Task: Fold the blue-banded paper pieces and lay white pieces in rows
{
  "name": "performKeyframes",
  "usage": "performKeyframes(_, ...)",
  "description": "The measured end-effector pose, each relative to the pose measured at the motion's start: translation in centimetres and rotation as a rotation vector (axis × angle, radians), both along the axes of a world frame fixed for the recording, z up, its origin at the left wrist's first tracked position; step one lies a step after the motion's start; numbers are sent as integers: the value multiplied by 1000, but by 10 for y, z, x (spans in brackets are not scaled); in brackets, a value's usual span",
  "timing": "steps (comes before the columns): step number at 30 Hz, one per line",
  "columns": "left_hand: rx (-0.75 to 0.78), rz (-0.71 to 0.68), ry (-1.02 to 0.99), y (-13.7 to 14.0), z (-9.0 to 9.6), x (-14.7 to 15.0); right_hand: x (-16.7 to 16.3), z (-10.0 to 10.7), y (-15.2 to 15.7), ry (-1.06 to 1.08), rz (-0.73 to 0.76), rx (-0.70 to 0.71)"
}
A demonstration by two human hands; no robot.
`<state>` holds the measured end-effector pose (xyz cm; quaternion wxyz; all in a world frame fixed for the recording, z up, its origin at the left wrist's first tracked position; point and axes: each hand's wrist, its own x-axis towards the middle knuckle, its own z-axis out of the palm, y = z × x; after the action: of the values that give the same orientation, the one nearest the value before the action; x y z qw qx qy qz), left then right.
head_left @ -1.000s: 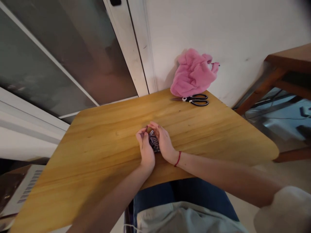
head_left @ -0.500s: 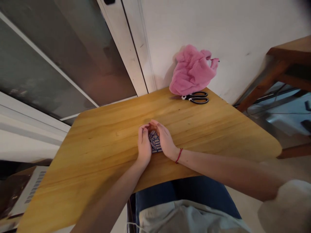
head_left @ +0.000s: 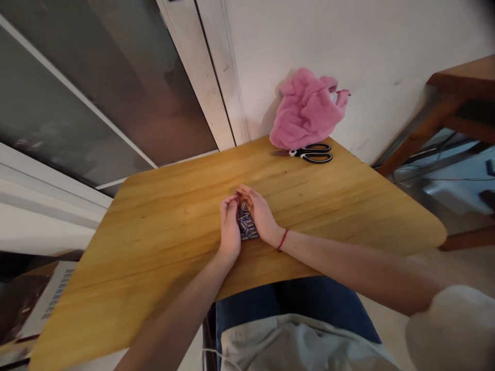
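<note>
A pile of small white-and-blue tiles (head_left: 248,228) lies on the wooden table (head_left: 166,226) near its front edge. My left hand (head_left: 230,225) cups the pile from the left, fingers together and curved inward. From the right, my right hand (head_left: 263,215), with a red string at the wrist, closes round the same pile. The fingertips of both hands come together at the far side. Part of the pile is hidden behind the palms and fingers, and the marks on the pieces are too small to read.
Black-handled scissors (head_left: 315,153) lie at the table's back edge, beside a bunched pink cloth (head_left: 307,111) against the white wall. A sliding glass door (head_left: 127,87) borders the table at the back left. Another wooden table (head_left: 460,85) stands on the right.
Both hands have shifted very slightly away from me around the tiles, and the far tiles lie a little differently between the fingers. The scissors and cloth have stayed put.
</note>
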<state>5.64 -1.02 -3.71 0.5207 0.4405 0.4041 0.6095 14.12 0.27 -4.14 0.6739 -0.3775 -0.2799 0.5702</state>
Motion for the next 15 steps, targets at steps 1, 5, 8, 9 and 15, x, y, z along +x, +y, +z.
performKeyframes(1, 0, 9, -42, -1, 2, 0, 1, 1, 0, -7, -3, -10)
performKeyframes(5, 33, 108, -107, -3, 6, -8, 10, 5, -5, -84, -100, -12)
performKeyframes(8, 22, 132, -35, -1, 3, -5, 6, 3, -6, -90, -119, 15)
performKeyframes(9, 4, 110, -21, -1, 2, -1, 2, 2, -5, -83, -107, 29)
performKeyframes(15, -13, 105, -181, -1, 4, 5, 4, 2, -5, 5, -97, -25)
